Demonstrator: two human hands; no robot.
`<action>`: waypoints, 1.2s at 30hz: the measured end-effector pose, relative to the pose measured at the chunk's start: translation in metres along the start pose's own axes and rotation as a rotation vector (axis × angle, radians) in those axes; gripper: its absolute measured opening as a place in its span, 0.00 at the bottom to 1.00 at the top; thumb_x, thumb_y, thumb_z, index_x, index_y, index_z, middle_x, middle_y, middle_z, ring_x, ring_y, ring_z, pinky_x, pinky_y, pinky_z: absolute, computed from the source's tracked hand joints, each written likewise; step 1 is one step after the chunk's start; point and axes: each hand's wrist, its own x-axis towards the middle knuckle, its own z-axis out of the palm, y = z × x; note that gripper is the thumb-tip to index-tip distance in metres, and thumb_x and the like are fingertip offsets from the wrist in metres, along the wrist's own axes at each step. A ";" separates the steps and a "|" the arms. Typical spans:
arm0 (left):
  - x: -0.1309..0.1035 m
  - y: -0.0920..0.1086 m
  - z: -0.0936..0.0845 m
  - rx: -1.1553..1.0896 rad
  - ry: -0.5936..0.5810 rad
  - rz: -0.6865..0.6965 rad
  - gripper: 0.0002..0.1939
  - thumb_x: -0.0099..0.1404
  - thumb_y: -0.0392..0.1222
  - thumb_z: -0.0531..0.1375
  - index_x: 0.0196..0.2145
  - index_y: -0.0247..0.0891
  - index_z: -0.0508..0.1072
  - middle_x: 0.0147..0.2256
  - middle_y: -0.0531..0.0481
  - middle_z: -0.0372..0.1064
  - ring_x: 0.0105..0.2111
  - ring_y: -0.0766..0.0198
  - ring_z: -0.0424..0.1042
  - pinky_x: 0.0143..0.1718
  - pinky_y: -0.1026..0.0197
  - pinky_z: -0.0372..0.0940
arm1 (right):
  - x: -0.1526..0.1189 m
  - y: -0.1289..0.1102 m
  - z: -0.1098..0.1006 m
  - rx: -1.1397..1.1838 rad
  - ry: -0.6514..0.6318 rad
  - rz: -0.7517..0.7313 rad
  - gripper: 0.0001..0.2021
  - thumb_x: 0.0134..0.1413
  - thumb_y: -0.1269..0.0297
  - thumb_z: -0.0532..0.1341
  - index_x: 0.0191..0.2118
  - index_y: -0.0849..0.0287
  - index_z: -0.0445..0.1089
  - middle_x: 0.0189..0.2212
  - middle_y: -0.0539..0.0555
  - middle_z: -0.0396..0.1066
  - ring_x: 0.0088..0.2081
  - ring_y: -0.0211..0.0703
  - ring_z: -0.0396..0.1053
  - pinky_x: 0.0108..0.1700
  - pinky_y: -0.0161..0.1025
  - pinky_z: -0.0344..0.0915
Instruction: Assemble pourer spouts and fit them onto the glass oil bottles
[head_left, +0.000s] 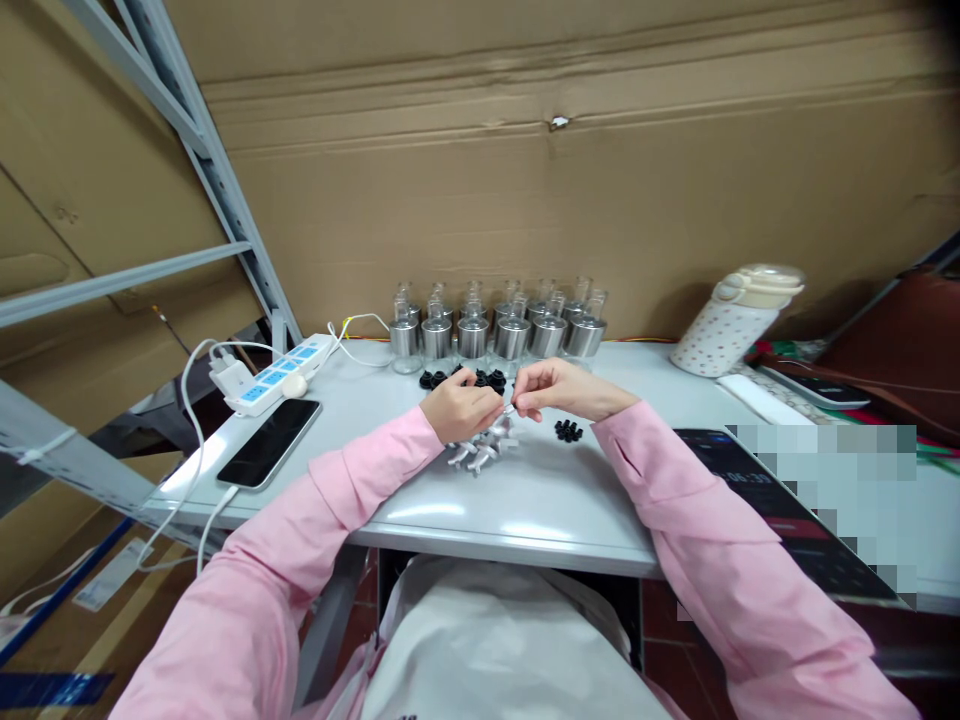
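Observation:
My left hand (463, 407) is closed around a small silver-grey part (509, 410), much of it hidden by the fingers. The thumb and fingertips of my right hand (559, 388) pinch at that part's end, where something tiny and dark shows; I cannot make it out. Below my left hand lies a loose pile of branched silver-grey parts (484, 452). A cluster of small black pieces (568, 430) sits just under my right hand. Behind my hands are several black caps (491, 380), partly covered by my left hand.
Several glass bottles (473, 335) with metal sleeves stand in rows at the table's back, before a cardboard wall (450, 200). On the left are a power strip (281, 375) with cables and a phone (270, 443). A tablet (780, 500) and a dotted flask (731, 325) are on the right.

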 end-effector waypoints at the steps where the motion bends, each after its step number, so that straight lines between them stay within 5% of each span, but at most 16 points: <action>1: 0.000 0.000 0.000 0.001 0.007 0.001 0.14 0.68 0.36 0.43 0.26 0.37 0.60 0.19 0.56 0.63 0.19 0.69 0.58 0.31 0.61 0.55 | 0.001 0.001 0.000 0.008 0.001 -0.008 0.13 0.39 0.59 0.67 0.25 0.64 0.67 0.20 0.48 0.69 0.20 0.30 0.62 0.25 0.33 0.57; 7: -0.003 -0.001 0.001 0.000 -0.049 -0.011 0.15 0.68 0.37 0.42 0.26 0.38 0.61 0.20 0.55 0.64 0.20 0.69 0.60 0.32 0.60 0.55 | 0.005 0.009 0.002 0.006 0.003 -0.056 0.14 0.40 0.57 0.66 0.28 0.63 0.66 0.19 0.45 0.65 0.21 0.29 0.59 0.26 0.32 0.56; 16: 0.001 0.000 -0.005 0.019 0.090 0.008 0.13 0.68 0.37 0.43 0.28 0.38 0.62 0.19 0.56 0.64 0.19 0.70 0.60 0.31 0.61 0.55 | 0.006 0.008 0.003 -0.069 -0.087 -0.015 0.24 0.41 0.46 0.63 0.36 0.63 0.70 0.29 0.50 0.67 0.29 0.33 0.61 0.36 0.36 0.60; 20: 0.003 0.000 -0.006 0.003 0.146 -0.003 0.14 0.68 0.36 0.43 0.26 0.38 0.60 0.18 0.57 0.63 0.18 0.70 0.59 0.30 0.61 0.55 | 0.008 0.014 0.008 0.138 -0.119 -0.012 0.23 0.43 0.47 0.62 0.38 0.62 0.68 0.35 0.52 0.66 0.36 0.36 0.65 0.42 0.38 0.62; 24: 0.004 0.001 -0.006 -0.011 0.150 -0.036 0.15 0.69 0.37 0.41 0.26 0.39 0.59 0.19 0.56 0.65 0.18 0.70 0.60 0.29 0.60 0.55 | 0.009 0.020 0.012 0.336 -0.181 -0.024 0.20 0.44 0.50 0.63 0.38 0.61 0.66 0.33 0.51 0.65 0.34 0.34 0.66 0.36 0.36 0.65; 36: 0.001 -0.001 -0.004 -0.125 0.165 -0.041 0.06 0.67 0.42 0.44 0.37 0.38 0.56 0.23 0.56 0.67 0.18 0.69 0.60 0.30 0.62 0.57 | 0.008 0.008 0.012 0.504 0.028 -0.080 0.16 0.42 0.55 0.66 0.30 0.62 0.66 0.24 0.48 0.68 0.27 0.32 0.68 0.33 0.31 0.68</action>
